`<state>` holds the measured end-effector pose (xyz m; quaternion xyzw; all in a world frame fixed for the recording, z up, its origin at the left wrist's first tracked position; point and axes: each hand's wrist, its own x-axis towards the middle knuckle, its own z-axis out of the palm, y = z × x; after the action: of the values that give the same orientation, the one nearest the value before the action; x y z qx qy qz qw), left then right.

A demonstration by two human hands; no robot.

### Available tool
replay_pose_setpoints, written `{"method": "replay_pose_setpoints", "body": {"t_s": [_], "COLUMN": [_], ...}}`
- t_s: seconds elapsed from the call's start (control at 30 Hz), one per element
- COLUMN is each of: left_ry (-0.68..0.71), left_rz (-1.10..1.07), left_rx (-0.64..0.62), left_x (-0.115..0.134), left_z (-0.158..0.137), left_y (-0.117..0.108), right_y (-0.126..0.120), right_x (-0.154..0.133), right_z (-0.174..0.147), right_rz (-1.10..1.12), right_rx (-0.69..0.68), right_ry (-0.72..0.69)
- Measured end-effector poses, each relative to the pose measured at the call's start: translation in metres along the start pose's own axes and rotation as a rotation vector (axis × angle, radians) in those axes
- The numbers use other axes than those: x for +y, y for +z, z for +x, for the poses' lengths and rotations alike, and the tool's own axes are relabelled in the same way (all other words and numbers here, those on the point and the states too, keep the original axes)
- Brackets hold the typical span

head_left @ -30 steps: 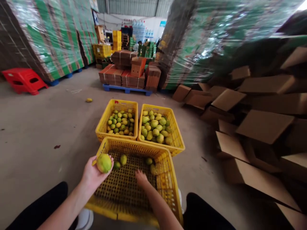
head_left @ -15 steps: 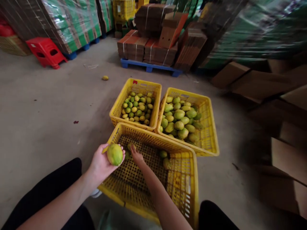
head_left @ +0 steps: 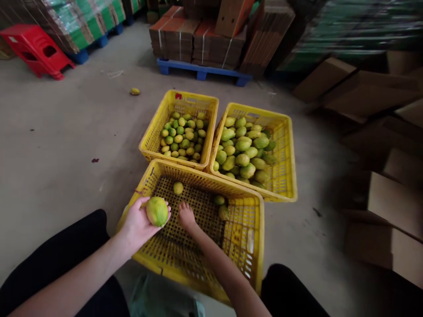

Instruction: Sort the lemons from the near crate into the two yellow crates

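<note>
My left hand (head_left: 140, 222) is palm up at the left rim of the near yellow crate (head_left: 246, 193), its fingers curled round a large yellow-green lemon (head_left: 157, 211). Down inside that crate, my right hand (head_left: 187, 215) has its back to me and its fingers bent downward. Whatever may lie beneath those fingers is hidden. Just beyond the right hand, a single lemon (head_left: 178, 188) lies on the crate's dark perforated bottom. Two greenish lemons (head_left: 224, 212) rest by the right inner wall.
Behind stand a yellow crate of smaller lemons (head_left: 145, 147) and another of larger green ones (head_left: 290, 176). A stray lemon (head_left: 135, 91) lies on the floor. Farther off are a red stool (head_left: 41, 50) and a blue pallet (head_left: 201, 72) of flattened cartons. Cardboard boxes (head_left: 393, 207) crowd the right.
My right hand has drawn back toward me from the lemon at the crate's far side, leaving it in view. The left hand still holds its lemon. The camera view has tilted down.
</note>
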<state>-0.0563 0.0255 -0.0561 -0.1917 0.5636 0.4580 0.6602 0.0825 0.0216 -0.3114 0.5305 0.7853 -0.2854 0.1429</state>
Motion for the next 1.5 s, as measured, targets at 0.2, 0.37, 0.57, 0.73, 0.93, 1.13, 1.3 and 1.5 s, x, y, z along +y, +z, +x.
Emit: {"method": "replay_pose_setpoints", "body": {"t_s": [0.2,0.37,0.57,0.73,0.93,1.13,1.3,1.5], "left_ry": [-0.007,-0.052,0.017,0.155,0.207,0.128,0.154,0.265], "left_rz": [0.008,0.006,-0.141,-0.311,-0.376,-0.049,0.241,0.231], "left_rx": [-0.005,0.022,-0.093,-0.190,-0.333,-0.669,-0.822,-0.879], "left_x": [-0.003,-0.004,0.007,0.032,0.034,0.002,-0.035,-0.052], "left_z": [-0.004,-0.003,-0.008,-0.015,-0.017,-0.038,-0.038,-0.038], "left_y": [0.013,0.014,0.005,0.001,0.000,0.015,0.021,0.021], "right_y": [-0.037,-0.030,-0.028,-0.051,-0.136,-0.205,-0.199,-0.198], "right_x": [-0.003,-0.016,-0.015,-0.021,-0.007,-0.001,-0.025,-0.034], "right_z": [0.069,0.098,0.078,0.032,-0.045,-0.165,-0.210,-0.211], "right_rz": [-0.044,-0.058,0.007,0.097,0.227,1.075,1.382,1.442], "right_rx": [0.007,0.040,0.116,0.180,0.325,0.510,0.720,0.878], "right_ry": [-0.189,0.000,0.130,0.139,0.043,-0.215,-0.266,-0.282]}}
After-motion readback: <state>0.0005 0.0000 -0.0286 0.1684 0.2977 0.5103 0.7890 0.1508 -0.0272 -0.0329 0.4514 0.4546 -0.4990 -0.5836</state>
